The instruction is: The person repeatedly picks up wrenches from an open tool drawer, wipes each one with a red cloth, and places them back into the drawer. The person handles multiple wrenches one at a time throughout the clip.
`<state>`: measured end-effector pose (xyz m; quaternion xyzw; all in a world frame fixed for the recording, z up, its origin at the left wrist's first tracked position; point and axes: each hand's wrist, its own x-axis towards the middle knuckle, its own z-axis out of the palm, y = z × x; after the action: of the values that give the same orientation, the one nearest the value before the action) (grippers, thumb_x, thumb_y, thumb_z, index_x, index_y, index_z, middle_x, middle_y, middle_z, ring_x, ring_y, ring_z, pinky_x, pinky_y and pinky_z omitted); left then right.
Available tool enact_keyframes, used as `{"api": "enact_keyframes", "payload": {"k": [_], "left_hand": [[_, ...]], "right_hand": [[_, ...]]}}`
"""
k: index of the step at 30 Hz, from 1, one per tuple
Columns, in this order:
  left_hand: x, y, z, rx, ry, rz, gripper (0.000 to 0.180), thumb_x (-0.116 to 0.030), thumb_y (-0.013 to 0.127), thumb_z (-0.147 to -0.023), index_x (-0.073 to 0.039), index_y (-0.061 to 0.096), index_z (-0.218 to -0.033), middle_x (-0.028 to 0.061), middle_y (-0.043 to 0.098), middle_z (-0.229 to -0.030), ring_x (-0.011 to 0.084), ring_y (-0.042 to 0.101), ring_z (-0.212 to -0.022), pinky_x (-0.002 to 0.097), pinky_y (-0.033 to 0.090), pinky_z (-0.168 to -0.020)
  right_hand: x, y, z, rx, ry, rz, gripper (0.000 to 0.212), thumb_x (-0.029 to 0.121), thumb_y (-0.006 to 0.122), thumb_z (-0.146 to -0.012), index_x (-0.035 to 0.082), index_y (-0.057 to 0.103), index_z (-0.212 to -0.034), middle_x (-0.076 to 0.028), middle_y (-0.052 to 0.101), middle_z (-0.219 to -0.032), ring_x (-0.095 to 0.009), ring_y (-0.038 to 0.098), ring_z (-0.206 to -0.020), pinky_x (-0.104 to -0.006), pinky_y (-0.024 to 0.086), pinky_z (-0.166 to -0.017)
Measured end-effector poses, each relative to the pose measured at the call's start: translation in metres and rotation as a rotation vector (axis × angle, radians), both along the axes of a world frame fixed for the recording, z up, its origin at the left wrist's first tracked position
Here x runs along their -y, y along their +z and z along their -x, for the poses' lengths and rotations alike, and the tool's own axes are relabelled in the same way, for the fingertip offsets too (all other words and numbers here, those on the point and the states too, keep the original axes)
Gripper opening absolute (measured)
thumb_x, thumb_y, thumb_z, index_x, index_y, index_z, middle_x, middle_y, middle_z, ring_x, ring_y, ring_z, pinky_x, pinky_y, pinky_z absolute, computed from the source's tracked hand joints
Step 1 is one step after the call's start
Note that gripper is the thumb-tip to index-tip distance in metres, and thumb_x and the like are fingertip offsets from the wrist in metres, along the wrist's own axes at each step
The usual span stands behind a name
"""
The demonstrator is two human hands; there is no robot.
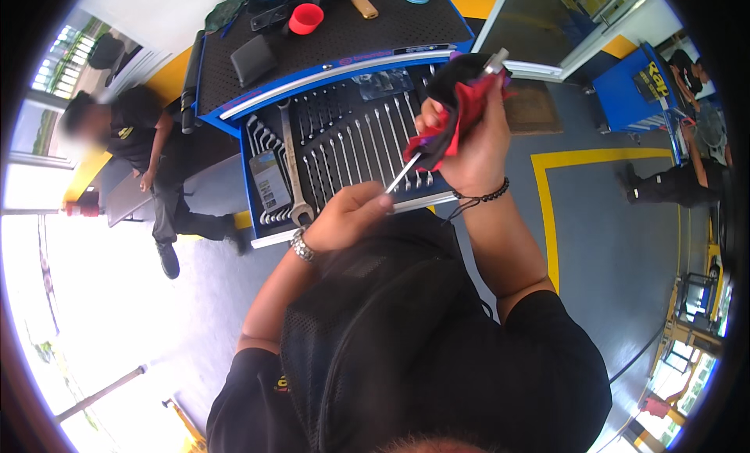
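Observation:
My left hand (350,215) pinches the lower end of a slim silver metal tool (401,176), probably a wrench. Around its upper part my right hand (478,150) closes with a bunched red and black cloth (461,113). A silver end pokes out above the cloth; its exact shape is unclear. Both hands are over an open drawer (351,221) of a blue tool cabinet. Inside it lie rows of silver combination wrenches (344,157) in a dark tray. One large wrench (292,160) rests across them at the left.
On the cabinet top (226,89) are a red cup (305,19), a dark wallet-like case (253,61) and a gold phone-like item (364,7). A seated person (133,132) is at the left. Another blue cabinet (633,89) and people stand at the right.

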<state>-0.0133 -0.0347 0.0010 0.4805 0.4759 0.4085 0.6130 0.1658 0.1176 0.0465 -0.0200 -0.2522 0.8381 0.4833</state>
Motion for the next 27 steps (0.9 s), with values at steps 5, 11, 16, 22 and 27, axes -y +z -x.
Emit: {"api": "enact_keyframes", "payload": {"k": [5, 11, 16, 22, 27], "left_hand": [[-0.002, 0.017, 0.001, -0.238, 0.208, -0.411, 0.072, -0.036, 0.071, -0.093, -0.001, 0.039, -0.147, 0.0187, 0.049, -0.142, 0.0282, 0.053, -0.131, 0.0410, 0.045, -0.104], [0.004, 0.058, 0.003, -0.291, 0.315, -0.650, 0.085, -0.039, 0.078, -0.087, 0.001, 0.035, -0.148, 0.0209, 0.054, -0.136, 0.0345, 0.056, -0.126, 0.0423, 0.045, -0.103], [0.011, 0.041, -0.003, -0.159, 0.542, -0.554, 0.078, -0.032, 0.079, -0.087, -0.001, 0.037, -0.146, 0.0160, 0.059, -0.130, 0.0274, 0.058, -0.122, 0.0402, 0.045, -0.102], [0.017, 0.027, 0.003, 0.312, 0.679, -0.430, 0.060, -0.017, 0.071, -0.095, -0.008, 0.038, -0.144, 0.0104, 0.057, -0.131, 0.0189, 0.059, -0.118, 0.0354, 0.046, -0.103], [0.012, 0.029, 0.041, 0.566, 1.070, -0.473, 0.053, -0.015, 0.069, -0.096, -0.004, 0.040, -0.139, 0.0107, 0.063, -0.121, 0.0211, 0.065, -0.108, 0.0376, 0.052, -0.096]], "right_hand": [[0.003, -0.009, -0.008, 0.364, -0.120, -0.252, 0.058, 0.053, 0.044, -0.101, 0.001, 0.053, -0.124, -0.011, 0.057, -0.107, -0.021, 0.056, -0.092, -0.0357, 0.046, -0.081], [0.027, -0.058, -0.002, 0.920, -0.004, -0.962, 0.046, 0.029, 0.040, -0.111, -0.005, 0.049, -0.140, -0.017, 0.057, -0.133, -0.022, 0.058, -0.117, -0.0350, 0.046, -0.098], [0.016, -0.044, 0.023, 0.931, 0.200, -0.879, 0.045, 0.030, 0.040, -0.110, -0.004, 0.050, -0.138, -0.014, 0.060, -0.125, -0.021, 0.060, -0.111, -0.0340, 0.047, -0.093], [0.025, -0.022, 0.045, 0.820, 0.702, -0.618, 0.040, 0.030, 0.056, -0.104, 0.001, 0.055, -0.130, -0.002, 0.063, -0.104, -0.010, 0.060, -0.091, -0.0256, 0.048, -0.079], [0.024, -0.027, 0.041, 1.046, 0.787, -0.880, 0.035, 0.023, 0.067, -0.096, 0.002, 0.057, -0.122, -0.001, 0.065, -0.102, -0.010, 0.061, -0.089, -0.0276, 0.051, -0.078]]}}
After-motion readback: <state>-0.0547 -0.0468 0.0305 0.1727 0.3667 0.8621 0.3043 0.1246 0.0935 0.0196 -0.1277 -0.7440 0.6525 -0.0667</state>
